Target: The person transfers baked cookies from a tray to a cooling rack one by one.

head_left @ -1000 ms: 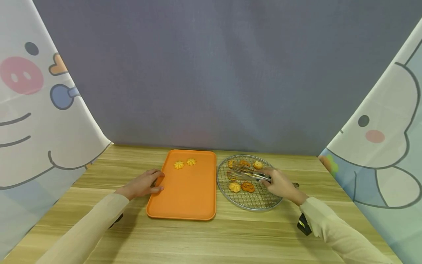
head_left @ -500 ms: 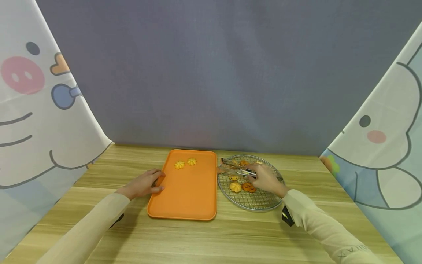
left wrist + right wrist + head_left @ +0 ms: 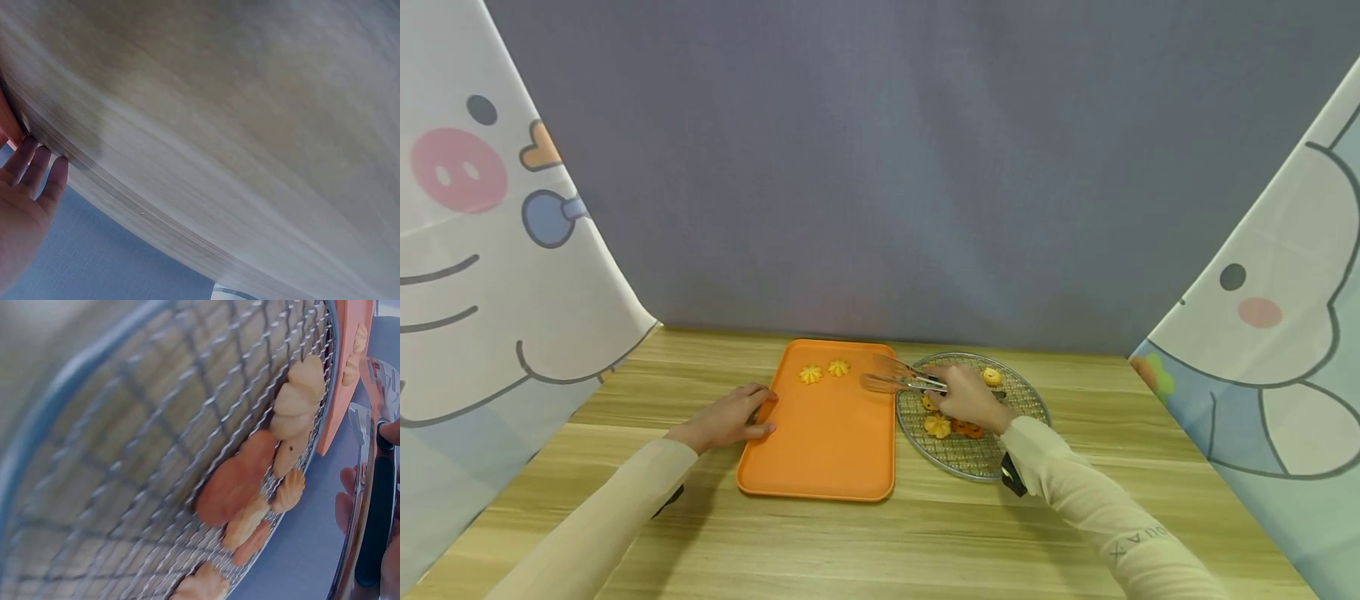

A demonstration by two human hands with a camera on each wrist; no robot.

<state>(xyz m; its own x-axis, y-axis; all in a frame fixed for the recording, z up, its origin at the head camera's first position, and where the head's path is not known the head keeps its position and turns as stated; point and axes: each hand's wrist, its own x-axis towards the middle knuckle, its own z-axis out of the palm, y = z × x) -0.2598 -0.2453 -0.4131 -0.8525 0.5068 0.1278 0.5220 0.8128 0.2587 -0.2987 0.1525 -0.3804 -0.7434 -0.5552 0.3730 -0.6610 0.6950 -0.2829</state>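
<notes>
In the head view, the left hand (image 3: 726, 421) rests at the left rim of the orange tray (image 3: 820, 450), its fingers extended and relaxed; the left wrist view shows this hand (image 3: 24, 209) touching the rim. Metal tongs (image 3: 925, 381) with dark grips are held by the right hand (image 3: 968, 397), above the left part of the round wire rack (image 3: 973, 465). Their tips hang over the tray's upper right, with no cookie visible between them in the right wrist view, where fingers and thumb of the hand (image 3: 390, 562) curl round the tongs (image 3: 377, 519).
Two yellow cookies (image 3: 810, 374) lie near the tray's far edge. Several cookies (image 3: 937, 427) are on the rack, some hidden under the right hand; another yellow cookie (image 3: 992, 377) sits at its far side. A grey cloth (image 3: 880, 183) stands behind the wooden table (image 3: 820, 550).
The right hand and tongs have moved left across the rack, bringing the tips from above the cookies to over the tray. The left hand has stayed at the tray's left rim.
</notes>
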